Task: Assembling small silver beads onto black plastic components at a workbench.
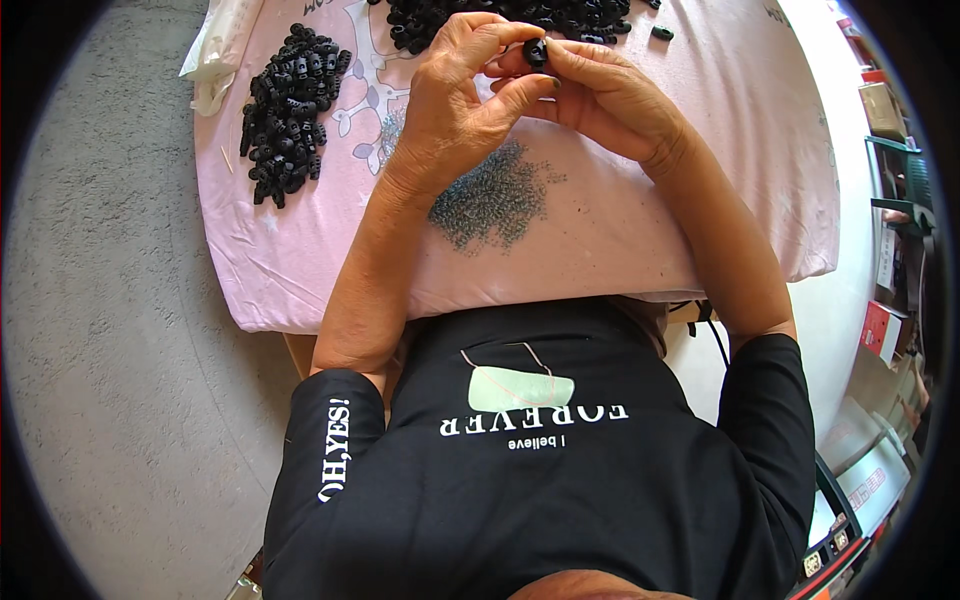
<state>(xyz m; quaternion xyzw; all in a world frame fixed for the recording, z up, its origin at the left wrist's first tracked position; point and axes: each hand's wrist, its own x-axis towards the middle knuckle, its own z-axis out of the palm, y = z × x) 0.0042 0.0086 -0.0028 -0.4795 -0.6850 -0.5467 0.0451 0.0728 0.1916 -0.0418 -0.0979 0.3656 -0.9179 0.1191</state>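
Observation:
Over the far part of the pink-covered table, my two hands meet at one small black plastic cord lock (536, 53). My left hand (462, 92) has its index finger at the piece's far side and its thumb bent in below. From the other side my right hand (612, 98) pinches it, thumb lying along its edge; its other fingers curl beneath, partly hidden. Under and in front of my wrists spreads a loose heap of tiny metal springs (495, 205). A heap of black cord lock pieces (290, 110) lies to the left.
A larger heap of black pieces (510, 14) runs along the far edge of the view, with one loose piece (662, 33) to its right. A white plastic bag (217, 55) rests at the table's left corner. Boxes and shelves (885, 110) stand at the far right.

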